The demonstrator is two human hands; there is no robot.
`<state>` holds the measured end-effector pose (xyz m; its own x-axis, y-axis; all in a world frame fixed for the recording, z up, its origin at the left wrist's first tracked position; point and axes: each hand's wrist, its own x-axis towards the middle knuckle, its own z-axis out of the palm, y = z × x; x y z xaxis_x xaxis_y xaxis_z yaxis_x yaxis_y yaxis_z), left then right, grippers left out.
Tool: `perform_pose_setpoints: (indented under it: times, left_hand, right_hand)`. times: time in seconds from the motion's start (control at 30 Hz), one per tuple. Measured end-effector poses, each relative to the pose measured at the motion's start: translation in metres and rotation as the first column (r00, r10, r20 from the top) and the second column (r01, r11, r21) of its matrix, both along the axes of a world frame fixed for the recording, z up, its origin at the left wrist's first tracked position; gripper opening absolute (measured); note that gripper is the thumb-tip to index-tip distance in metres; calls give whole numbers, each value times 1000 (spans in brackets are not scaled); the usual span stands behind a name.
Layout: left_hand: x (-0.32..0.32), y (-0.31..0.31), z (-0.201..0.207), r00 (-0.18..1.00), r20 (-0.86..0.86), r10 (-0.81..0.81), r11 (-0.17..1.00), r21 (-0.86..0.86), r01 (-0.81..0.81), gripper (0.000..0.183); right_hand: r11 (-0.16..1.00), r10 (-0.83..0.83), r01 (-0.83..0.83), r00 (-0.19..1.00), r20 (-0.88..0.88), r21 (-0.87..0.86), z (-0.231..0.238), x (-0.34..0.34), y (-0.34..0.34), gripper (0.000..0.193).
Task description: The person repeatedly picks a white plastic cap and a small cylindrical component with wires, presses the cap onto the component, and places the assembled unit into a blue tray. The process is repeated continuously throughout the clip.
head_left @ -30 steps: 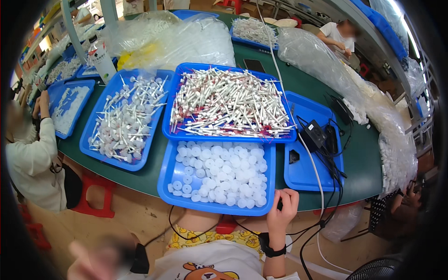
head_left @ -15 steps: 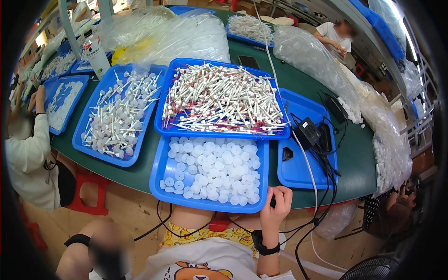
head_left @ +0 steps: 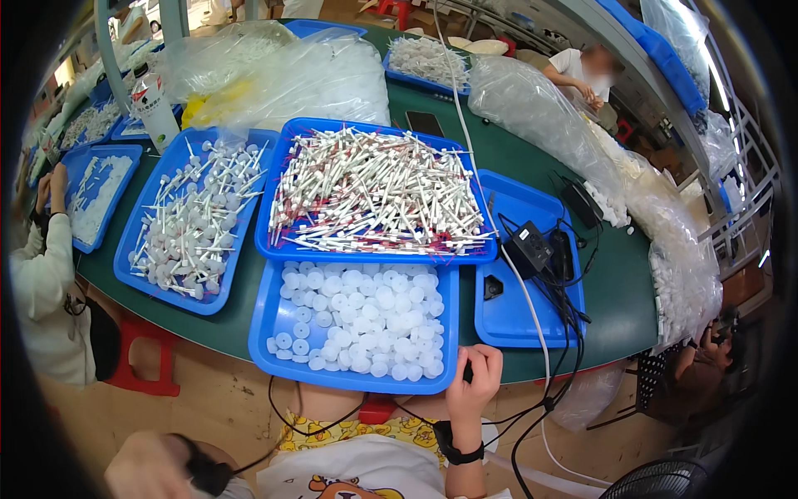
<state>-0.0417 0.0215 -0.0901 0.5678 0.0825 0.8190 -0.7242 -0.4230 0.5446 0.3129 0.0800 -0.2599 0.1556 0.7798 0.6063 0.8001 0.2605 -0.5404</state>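
My right hand (head_left: pixel 475 376) is at the lower right corner of a blue tray (head_left: pixel 259 333) of translucent white round discs (head_left: pixel 374 320). Its fingers are curled, with something dark between them that I cannot make out. The thumb side is against or very near the tray's rim. Low at the left, my left hand (head_left: pixel 148 470) is smeared by motion, its fingers unclear, with a black object (head_left: pixel 209 474) beside it. A second blue tray (head_left: pixel 268 220) overlaps the far edge of the disc tray, heaped with thin white sticks (head_left: pixel 374 191) with some red bits.
To the left, a blue tray (head_left: pixel 125 258) carries sticks fitted with discs. A blue tray (head_left: pixel 515 324) at right holds a black adapter (head_left: pixel 528 248) and tangled cables. Beyond lie a phone (head_left: pixel 425 123), a bottle (head_left: pixel 155 108) and plastic bags (head_left: pixel 332 75). Other people sit around the table.
My view has shifted slightly, so the trays appear farther left and lower. My left hand is now smeared low at the left. The right hand keeps its place by the tray corner.
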Motion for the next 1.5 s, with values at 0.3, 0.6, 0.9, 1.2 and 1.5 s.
perform_pose_setpoints:
  times: [0.3,0.6,0.9,1.2,1.5]
  left_hand:
    - [80,60,-102,51,-682,729,302,254,-919,25]
    - [88,63,-120,-101,-581,808,159,379,-912,23]
    - [87,64,-122,8,-632,775,141,160,-977,30]
    - [84,63,-115,44,-576,816,81,40,-996,18]
    - [80,60,-111,360,-547,755,165,-372,-913,22]
  right_hand:
    - [995,17,-31,989,-147,-96,39,11,-5,3]
    - [814,472,-426,881,21,-394,138,-33,46,8]
    - [813,390,-166,867,310,-559,135,-57,180,13]
    - [869,334,-304,943,8,-390,140,-47,151,11]
    - [818,437,-575,600,-671,18,140,-69,9,9]
